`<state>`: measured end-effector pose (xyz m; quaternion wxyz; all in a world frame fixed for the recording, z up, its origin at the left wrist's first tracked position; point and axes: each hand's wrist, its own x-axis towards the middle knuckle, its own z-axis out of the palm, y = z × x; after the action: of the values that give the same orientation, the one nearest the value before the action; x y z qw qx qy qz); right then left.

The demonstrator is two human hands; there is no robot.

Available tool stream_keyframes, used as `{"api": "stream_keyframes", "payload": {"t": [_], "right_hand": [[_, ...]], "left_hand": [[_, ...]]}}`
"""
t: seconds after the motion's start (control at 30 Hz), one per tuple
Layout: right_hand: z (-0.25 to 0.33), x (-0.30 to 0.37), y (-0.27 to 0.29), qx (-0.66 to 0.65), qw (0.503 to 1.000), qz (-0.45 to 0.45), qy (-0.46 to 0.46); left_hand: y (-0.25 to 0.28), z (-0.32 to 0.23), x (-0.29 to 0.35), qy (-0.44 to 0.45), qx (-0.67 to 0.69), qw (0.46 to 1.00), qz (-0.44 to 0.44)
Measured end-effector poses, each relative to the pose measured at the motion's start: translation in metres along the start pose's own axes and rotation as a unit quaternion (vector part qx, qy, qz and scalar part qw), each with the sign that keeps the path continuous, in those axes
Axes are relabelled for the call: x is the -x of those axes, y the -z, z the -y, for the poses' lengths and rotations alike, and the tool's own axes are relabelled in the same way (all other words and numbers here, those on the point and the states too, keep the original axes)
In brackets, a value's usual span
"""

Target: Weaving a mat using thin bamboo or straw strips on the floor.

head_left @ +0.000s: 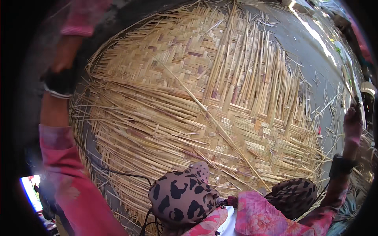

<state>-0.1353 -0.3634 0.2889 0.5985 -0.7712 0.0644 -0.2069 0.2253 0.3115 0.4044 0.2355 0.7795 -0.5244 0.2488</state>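
My left arm reaches up along the left side in a pink sleeve, with a black band at the wrist. At the top edge my left hand (84, 17), covered by what looks like a pink glove, is dark and cut off, so its fingers are hidden. Far out at the right rim, my right hand (351, 122) appears closed around a thin stick (344, 76) that runs upward. Between my arms lies a large woven mat of split strips (173, 51), its loose ends fanning out at left and right. One long loose strip (208, 114) lies diagonally across it.
My bent knees in leopard-print cloth (181, 192) are at the mat's near edge. A dark cable (114, 171) runs left of them. Strip scraps litter the grey floor (293, 41). A small red item (319, 131) lies right of the mat. Pink cloth (360, 37) shows at the upper right.
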Motion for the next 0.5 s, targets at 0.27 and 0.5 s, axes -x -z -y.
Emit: {"api": "stream_keyframes", "payload": {"t": [0.27, 0.5], "right_hand": [[-0.097, 0.051, -0.245, -0.385, 0.807, -0.069, -0.442], [0.044, 0.031, -0.125, -0.358, 0.897, 0.098, -0.241]], "left_hand": [[-0.224, -0.051, 0.157, 0.096, -0.063, 0.982, 0.15], [-0.348, -0.16, 0.193, 0.141, 0.175, 0.968, 0.111]]}}
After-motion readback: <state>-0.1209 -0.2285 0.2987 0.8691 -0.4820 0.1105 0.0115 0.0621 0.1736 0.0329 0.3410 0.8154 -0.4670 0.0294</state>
